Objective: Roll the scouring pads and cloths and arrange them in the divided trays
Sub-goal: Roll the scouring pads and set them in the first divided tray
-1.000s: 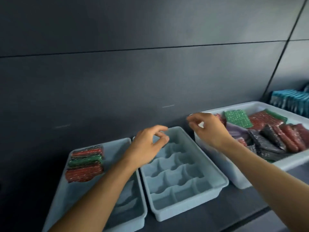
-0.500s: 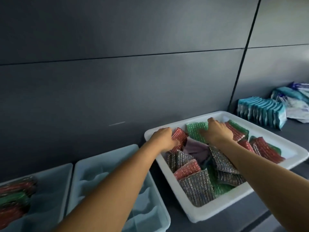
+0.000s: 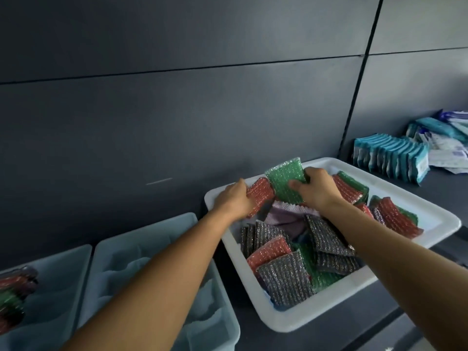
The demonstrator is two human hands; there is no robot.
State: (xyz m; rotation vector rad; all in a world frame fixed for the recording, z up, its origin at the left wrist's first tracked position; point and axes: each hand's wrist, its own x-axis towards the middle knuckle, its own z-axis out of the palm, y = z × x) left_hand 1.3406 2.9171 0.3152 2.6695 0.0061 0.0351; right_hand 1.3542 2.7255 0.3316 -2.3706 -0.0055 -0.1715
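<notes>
Against a dark grey wall (image 3: 177, 110), a white tub (image 3: 291, 323) of loose pads sits right of two pale blue divided trays (image 3: 141, 249), and over its far end the right hand (image 3: 316, 186) pinches a green scouring pad (image 3: 286, 178) upright while the left hand (image 3: 234, 198) grips a red pad (image 3: 260, 192) just beside it.

The green pad (image 3: 286, 178) sparkles with a silvery knit, and the red pad (image 3: 260, 192) has the same glitter. In the white bin (image 3: 291, 323), the grey pads (image 3: 283, 279) are dark with silver ribbing, and the cloth (image 3: 286, 216) is lilac. The divided trays (image 3: 152, 229) are pale blue, the packets (image 3: 390, 155) teal and white, the wall (image 3: 177, 110) dark grey.
</notes>
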